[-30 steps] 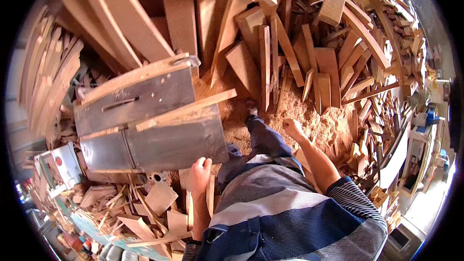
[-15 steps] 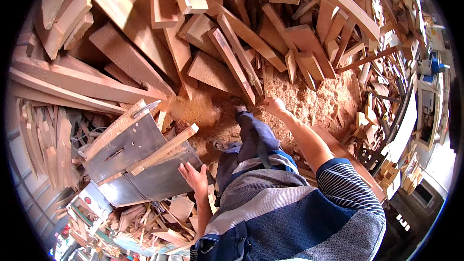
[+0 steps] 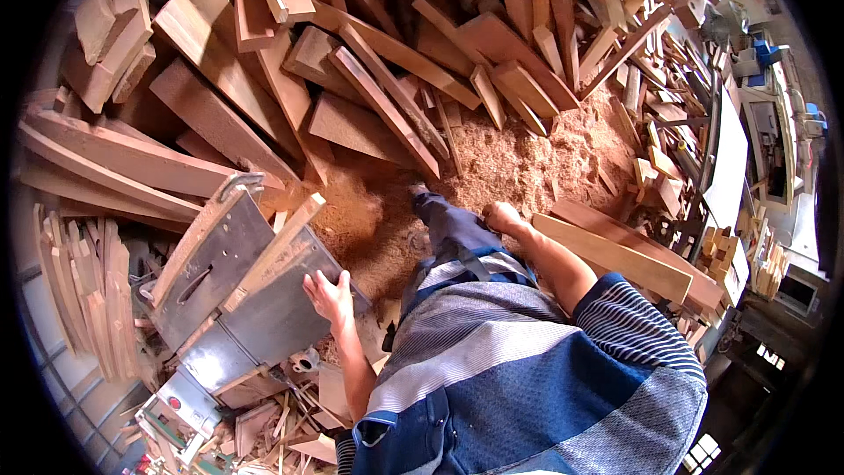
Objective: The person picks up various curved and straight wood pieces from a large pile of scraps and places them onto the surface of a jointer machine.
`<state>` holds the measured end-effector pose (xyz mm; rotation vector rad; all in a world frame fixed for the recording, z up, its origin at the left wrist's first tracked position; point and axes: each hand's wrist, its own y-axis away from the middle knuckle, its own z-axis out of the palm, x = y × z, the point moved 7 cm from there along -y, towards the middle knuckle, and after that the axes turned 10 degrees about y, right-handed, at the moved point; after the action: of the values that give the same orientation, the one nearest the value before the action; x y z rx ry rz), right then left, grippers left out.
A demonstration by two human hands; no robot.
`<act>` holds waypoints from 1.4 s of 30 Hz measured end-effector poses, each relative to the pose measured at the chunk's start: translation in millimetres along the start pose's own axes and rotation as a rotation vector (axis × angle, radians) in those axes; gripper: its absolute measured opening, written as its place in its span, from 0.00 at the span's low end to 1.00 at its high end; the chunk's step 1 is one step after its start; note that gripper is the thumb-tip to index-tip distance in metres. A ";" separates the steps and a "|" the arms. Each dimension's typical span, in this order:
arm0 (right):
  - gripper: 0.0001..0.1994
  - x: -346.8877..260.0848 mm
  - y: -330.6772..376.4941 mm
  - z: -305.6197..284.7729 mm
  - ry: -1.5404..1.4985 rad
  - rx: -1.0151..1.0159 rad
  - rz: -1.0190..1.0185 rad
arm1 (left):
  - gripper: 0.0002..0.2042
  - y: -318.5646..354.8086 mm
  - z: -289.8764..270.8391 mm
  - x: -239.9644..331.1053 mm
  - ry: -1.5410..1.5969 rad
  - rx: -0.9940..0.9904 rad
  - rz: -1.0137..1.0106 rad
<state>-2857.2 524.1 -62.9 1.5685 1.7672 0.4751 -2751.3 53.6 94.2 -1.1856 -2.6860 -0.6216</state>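
Observation:
My left hand (image 3: 329,297) is over the near right edge of a metal saw table (image 3: 303,299), its fingers spread and holding nothing. Whether the fingertips touch the metal I cannot tell. A pale wooden strip (image 3: 277,251) lies across the table, one end past the far edge. Left of it, another length of wood (image 3: 198,246) lies along the table beside a narrow slot (image 3: 195,285). My right hand (image 3: 503,218) hangs beside my right thigh, fingers curled, with nothing seen in it. Nearest to that forearm is a pale board (image 3: 611,255).
A big heap of rough boards (image 3: 378,114) stands ahead, with sawdust (image 3: 545,158) below it. Curved planks (image 3: 114,154) lie at far left. Offcuts (image 3: 281,422) fill the floor by the saw's near side. A reddish plank (image 3: 651,251) and more scraps lie at right.
My right hand has drawn back from the heap toward my thigh. My left hand stays by the table edge. The view has shifted, and the pale board beside my right forearm now shows.

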 end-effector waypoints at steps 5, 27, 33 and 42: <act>0.15 11.0 57.2 33.6 -0.099 0.033 -0.049 | 0.35 4.7 1.5 -3.8 0.029 0.045 0.020; 0.17 177.6 128.3 89.8 -0.274 -0.009 0.309 | 0.34 10.9 1.8 5.7 -0.049 0.014 0.030; 0.18 182.3 121.4 47.1 -0.394 0.049 0.296 | 0.34 8.3 -1.4 7.2 -0.115 -0.018 0.003; 0.15 178.5 126.0 47.9 -0.292 0.051 0.217 | 0.33 6.1 3.1 5.9 -0.101 0.007 0.015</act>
<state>-2735.8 711.7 -56.2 1.7759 1.4080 0.2861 -2750.7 62.6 95.0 -1.2672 -2.7564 -0.5638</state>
